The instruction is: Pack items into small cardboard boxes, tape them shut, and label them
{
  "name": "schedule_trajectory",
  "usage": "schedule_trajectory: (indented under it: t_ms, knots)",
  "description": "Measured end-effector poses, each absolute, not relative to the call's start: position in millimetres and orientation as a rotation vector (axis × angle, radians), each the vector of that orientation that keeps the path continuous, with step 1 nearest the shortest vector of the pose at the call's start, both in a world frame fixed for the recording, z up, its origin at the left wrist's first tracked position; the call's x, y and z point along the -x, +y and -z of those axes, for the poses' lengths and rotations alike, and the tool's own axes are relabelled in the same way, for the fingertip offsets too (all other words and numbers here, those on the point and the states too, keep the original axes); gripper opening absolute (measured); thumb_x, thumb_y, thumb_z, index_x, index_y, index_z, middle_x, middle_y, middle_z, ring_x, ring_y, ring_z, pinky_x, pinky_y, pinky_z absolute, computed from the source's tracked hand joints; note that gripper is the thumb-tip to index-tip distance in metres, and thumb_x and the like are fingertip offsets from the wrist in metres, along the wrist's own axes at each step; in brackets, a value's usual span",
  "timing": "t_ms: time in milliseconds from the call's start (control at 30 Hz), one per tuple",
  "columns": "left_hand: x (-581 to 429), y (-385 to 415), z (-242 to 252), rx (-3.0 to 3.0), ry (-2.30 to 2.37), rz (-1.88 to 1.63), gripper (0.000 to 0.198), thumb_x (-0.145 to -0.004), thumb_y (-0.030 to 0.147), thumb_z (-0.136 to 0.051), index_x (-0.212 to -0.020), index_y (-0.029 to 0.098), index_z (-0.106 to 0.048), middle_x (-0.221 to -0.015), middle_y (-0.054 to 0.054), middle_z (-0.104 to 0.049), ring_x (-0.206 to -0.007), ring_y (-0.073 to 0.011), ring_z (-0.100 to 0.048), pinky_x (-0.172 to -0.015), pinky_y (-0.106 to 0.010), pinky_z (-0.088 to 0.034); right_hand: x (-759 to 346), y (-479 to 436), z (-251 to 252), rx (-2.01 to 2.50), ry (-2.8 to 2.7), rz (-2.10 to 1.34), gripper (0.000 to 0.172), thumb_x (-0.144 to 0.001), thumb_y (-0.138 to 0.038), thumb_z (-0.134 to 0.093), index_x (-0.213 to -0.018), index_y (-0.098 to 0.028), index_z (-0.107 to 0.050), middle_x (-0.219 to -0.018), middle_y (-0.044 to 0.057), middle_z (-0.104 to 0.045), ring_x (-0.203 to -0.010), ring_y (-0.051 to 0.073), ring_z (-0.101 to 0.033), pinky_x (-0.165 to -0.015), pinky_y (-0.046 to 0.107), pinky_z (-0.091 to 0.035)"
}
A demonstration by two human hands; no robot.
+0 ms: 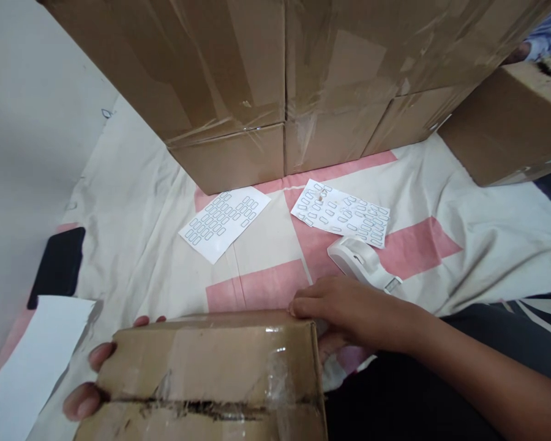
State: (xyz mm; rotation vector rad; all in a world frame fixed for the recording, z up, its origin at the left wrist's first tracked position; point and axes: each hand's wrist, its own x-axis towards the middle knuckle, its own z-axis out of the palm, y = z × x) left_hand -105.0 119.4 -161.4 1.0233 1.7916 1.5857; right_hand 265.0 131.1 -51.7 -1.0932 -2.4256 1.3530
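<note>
Small brown cardboard box, taped over with clear glossy tape, at 6 o'clock, nearest the camera. Dark, rough-edged seam running across its top face. Resting low in view on the cream and pink patterned cloth.

Left hand at 8 o'clock of the box. Fingers curled round the left edge, tips showing over the top, gripping it.

Right hand at 2 o'clock of the box. Fingers held together and laid flat on the far right corner, touching the cardboard. Thumb hidden below; cannot tell whether clamped or only resting.

White plastic tape dispenser just beyond the right hand, at its 12 o'clock, lying on the cloth.

Two white sticker sheets printed with small rounded rectangles: one at 11 o'clock of the dispenser, tilted; the other just behind the dispenser, some stickers peeling up.

Stack of large brown cardboard cartons filling 12 o'clock, taped, standing on the cloth behind the sheets. Separate brown carton at 2 o'clock, tilted.

Flat black rectangular object at 9 o'clock, by the wall. Plain white paper sheet at 8 o'clock, near the left hand but apart from it.
</note>
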Motion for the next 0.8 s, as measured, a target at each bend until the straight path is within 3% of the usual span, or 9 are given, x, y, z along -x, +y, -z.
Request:
schedule_trajectory:
  t_ms: [100,233,400,567,700,733,800]
  knots:
    - [108,122,164,-0.659,1.688,-1.787,0.08,-0.044,0.092,-0.048,-0.121,0.085,-0.027,-0.155,0.031,-0.032,-0.137,-0.0348,-0.052,-0.09,-0.054,-0.058,-265,130,52,1.112,-2.416,-1.369,0.026,-0.088,-0.043,-0.07,-0.093,-0.021,-0.056,-0.091,-0.001,-0.064,-0.08,0.015,-0.058,-0.066,0.026,-0.031]
    - [98,116,162,-0.797,1.652,-1.711,0.075,-0.052,0.089,-0.047,-0.123,0.084,-0.022,-0.159,0.035,-0.019,-0.149,-0.0349,-0.036,-0.109,-0.057,-0.047,-262,125,56,1.134,-2.437,-1.287,0.058,-0.068,-0.062,-0.082,-0.101,-0.021,-0.056,-0.094,0.001,-0.065,-0.079,0.018,-0.059,-0.063,0.027,-0.029]
    - [116,122,175,-0.698,1.697,-1.691,0.089,-0.043,0.094,-0.044,-0.122,0.084,-0.002,-0.161,0.036,-0.006,-0.151,-0.0396,-0.03,-0.105,-0.061,-0.05,-260,124,58,1.106,-2.506,-1.161,0.05,-0.075,-0.064,-0.076,-0.092,-0.02,-0.057,-0.086,0.002,-0.064,-0.074,0.017,-0.058,-0.062,0.028,-0.025]
    - [139,120,203,-0.924,1.649,-1.707,0.072,-0.06,0.091,-0.029,-0.125,0.083,0.002,-0.162,0.035,-0.006,-0.152,-0.0413,-0.025,-0.103,-0.065,-0.051,-261,122,59,1.076,-2.554,-1.089,0.049,-0.079,-0.066,-0.072,-0.094,-0.02,-0.058,-0.087,0.002,-0.064,-0.076,0.017,-0.058,-0.063,0.029,-0.023]
    - [139,118,214,-1.127,1.444,-1.798,0.049,-0.065,0.087,-0.032,-0.111,0.09,-0.016,-0.152,0.045,-0.019,-0.155,-0.0404,-0.013,-0.114,-0.072,-0.035,-259,117,64,1.109,-2.498,-1.117,0.063,-0.07,-0.078,-0.071,-0.088,-0.02,-0.055,-0.083,0.0,-0.062,-0.069,0.016,-0.054,-0.061,0.027,-0.022]
    - [138,118,213,-1.102,1.465,-1.812,0.048,-0.063,0.09,-0.03,-0.108,0.092,-0.013,-0.15,0.048,-0.017,-0.156,-0.0418,-0.008,-0.116,-0.075,-0.029,-258,116,65,1.121,-2.483,-1.121,0.066,-0.066,-0.08,-0.071,-0.087,-0.02,-0.055,-0.082,0.0,-0.061,-0.069,0.016,-0.053,-0.061,0.027,-0.022]
    - [134,117,208,-1.128,1.578,-1.617,0.056,-0.055,0.099,-0.018,-0.107,0.094,0.004,-0.146,0.056,0.001,-0.155,-0.0431,0.007,-0.12,-0.077,-0.018,-257,114,67,1.127,-2.466,-1.118,0.069,-0.063,-0.082,-0.072,-0.087,-0.02,-0.054,-0.082,0.001,-0.061,-0.069,0.016,-0.052,-0.061,0.027,-0.022]
